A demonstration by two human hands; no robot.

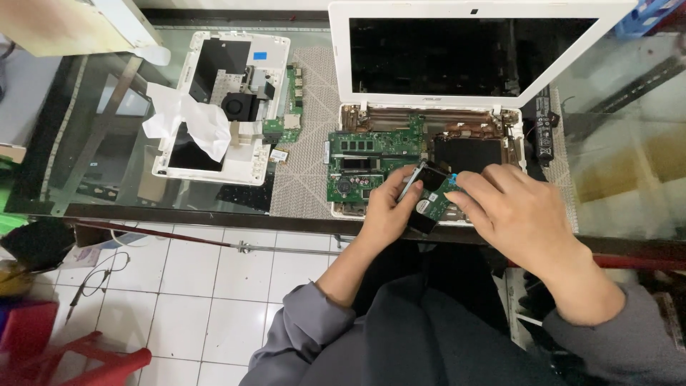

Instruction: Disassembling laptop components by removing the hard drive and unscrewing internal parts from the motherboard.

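Two hands, left hand [386, 207] and right hand [511, 207], fingers closed around a small hard drive [427, 200], above an opened white laptop [400, 143], glass tabletop [629, 164].

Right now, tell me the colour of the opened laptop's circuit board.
Green, seen in the head view: circuit board inside the white laptop.

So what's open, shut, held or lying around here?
Laptop: lid up, screen dark, base uncovered, green board showing.
Hard drive: tilted, held in both hands.
Left hand: gripping the drive's left edge.
Right hand: gripping its right side.
White cover: off, lying upside down.
Battery: out, beside the laptop.
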